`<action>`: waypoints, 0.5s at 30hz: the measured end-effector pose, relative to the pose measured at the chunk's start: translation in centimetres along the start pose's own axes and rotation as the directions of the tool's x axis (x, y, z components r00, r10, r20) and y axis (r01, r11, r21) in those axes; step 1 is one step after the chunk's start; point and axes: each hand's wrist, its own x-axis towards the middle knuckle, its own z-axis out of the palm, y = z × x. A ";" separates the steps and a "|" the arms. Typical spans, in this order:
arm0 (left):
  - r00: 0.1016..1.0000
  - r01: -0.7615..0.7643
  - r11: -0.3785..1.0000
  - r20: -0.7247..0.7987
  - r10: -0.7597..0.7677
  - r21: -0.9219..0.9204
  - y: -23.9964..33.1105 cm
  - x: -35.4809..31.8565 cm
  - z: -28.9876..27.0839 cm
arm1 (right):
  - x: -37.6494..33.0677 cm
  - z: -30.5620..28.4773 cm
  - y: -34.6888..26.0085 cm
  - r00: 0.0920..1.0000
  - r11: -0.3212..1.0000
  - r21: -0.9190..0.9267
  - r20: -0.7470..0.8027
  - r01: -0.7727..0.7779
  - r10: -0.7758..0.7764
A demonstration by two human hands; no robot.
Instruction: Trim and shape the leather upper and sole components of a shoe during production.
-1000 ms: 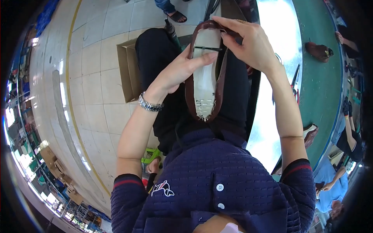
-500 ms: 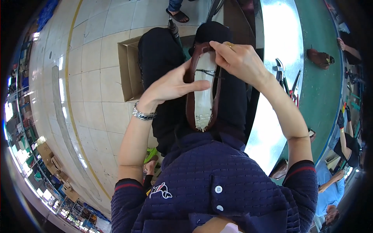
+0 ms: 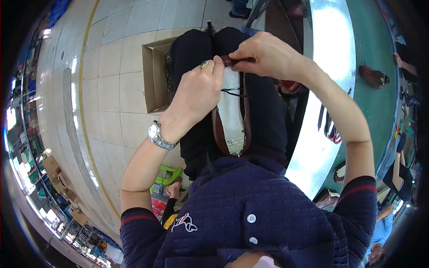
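We find the brown shoe (image 3: 233, 123) lying lengthwise on the wearer's lap (image 3: 268, 120), pale underside up, its near end just beside the dark blue shirt (image 3: 290, 201). A black cord (image 3: 236, 93) crosses the pale underside. At the shoe's far end, we record the right hand (image 3: 276, 56) with thumb and forefinger pinched on the brown rim. The left hand (image 3: 193, 96) (a silver watch (image 3: 154, 134) sits at its wrist) lies over the shoe's left edge, its fingers curled closed onto the rim right beside the right hand's fingertips; its thumb is hidden from us.

Left of the shoe we note an open cardboard box (image 3: 151, 80) on the tiled floor (image 3: 132, 85), and, lower left of it, a green stool (image 3: 172, 175) near another person's bare foot (image 3: 173, 188). To its right runs a shiny metal strip (image 3: 330, 58), with red-handled tools (image 3: 331, 133) near its outer edge. Further right of the shoe, a second brown shoe (image 3: 373, 77) rests on a green surface (image 3: 380, 40); beyond that we observe a co-worker in blue (image 3: 382, 230). Far left of the shoe stand shelves (image 3: 22, 156), too small to itemise.
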 end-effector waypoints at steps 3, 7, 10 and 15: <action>0.996 -0.043 0.987 -0.067 0.054 0.156 0.2 -0.8 0.9 | 1.1 -0.4 -0.2 0.980 0.976 -0.171 0.166 0.138 -0.109; 0.956 0.069 0.997 -0.289 -0.054 0.043 0.4 -1.0 2.8 | 0.0 2.1 0.7 0.934 0.823 -0.455 0.064 0.341 -0.351; 0.898 0.184 0.980 -0.393 -0.197 -0.071 0.7 -0.8 3.0 | -0.5 3.8 0.5 0.900 0.879 -0.418 -0.253 0.230 -0.356; 0.834 0.241 0.947 -0.453 -0.314 -0.214 0.6 -0.4 3.0 | -0.4 5.6 -0.3 0.853 0.963 -0.268 -0.497 0.025 -0.160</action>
